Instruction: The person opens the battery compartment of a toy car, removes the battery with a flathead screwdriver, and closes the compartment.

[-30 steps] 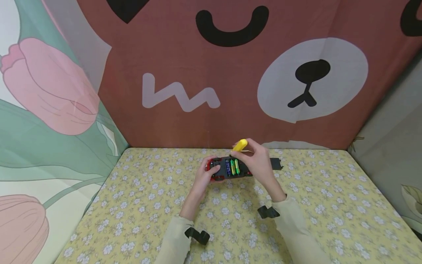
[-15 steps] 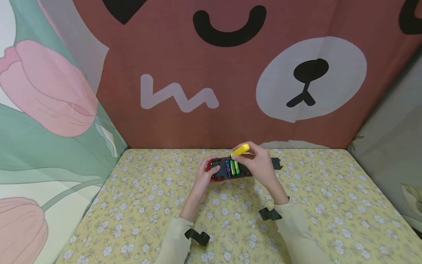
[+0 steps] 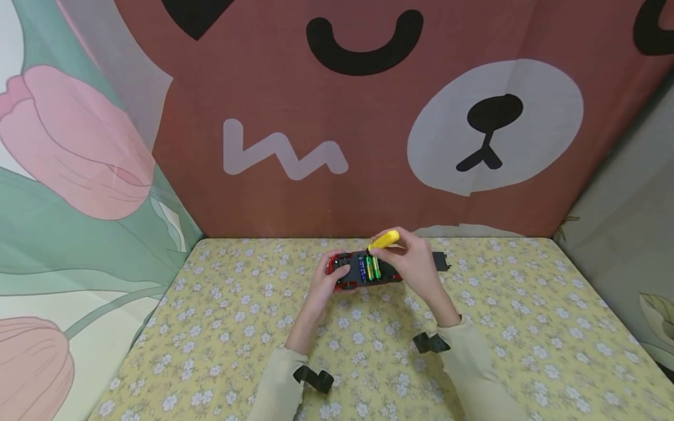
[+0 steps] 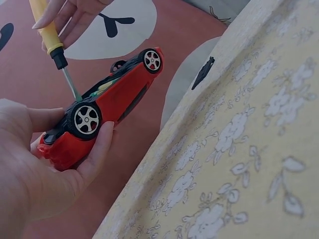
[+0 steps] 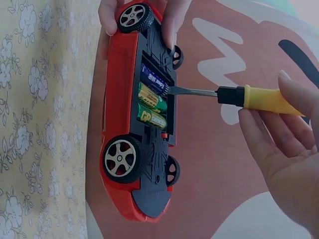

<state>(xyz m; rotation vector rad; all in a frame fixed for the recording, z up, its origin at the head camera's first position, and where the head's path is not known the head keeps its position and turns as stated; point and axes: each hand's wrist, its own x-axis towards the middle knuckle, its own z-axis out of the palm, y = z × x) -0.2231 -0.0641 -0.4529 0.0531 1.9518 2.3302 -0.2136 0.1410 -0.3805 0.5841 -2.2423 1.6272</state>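
Observation:
A red toy car (image 5: 119, 84) is held underside outward by my left hand (image 3: 322, 280), which grips one end with thumb and fingers. Its battery compartment lies uncovered, holding a blue battery (image 5: 153, 79) and two green batteries (image 5: 152, 98). My right hand (image 3: 416, 263) pinches the yellow handle of a screwdriver (image 5: 264, 98). The flat, widened metal tip (image 5: 172, 90) reaches the compartment's edge beside the end of the blue battery. In the left wrist view, the screwdriver (image 4: 50, 40) slants down to the car behind its near wheel (image 4: 86, 120).
A black battery cover (image 3: 441, 261) lies on the table, right of the car and partly behind my right hand. The table has a yellow flowered cloth (image 3: 237, 351). A brown printed curtain (image 3: 284, 204) hangs right behind its far edge.
The screwdriver's handle has tipped lower and to the right, and my right hand has shifted down slightly with it. My left hand and the car stay nearly in place.

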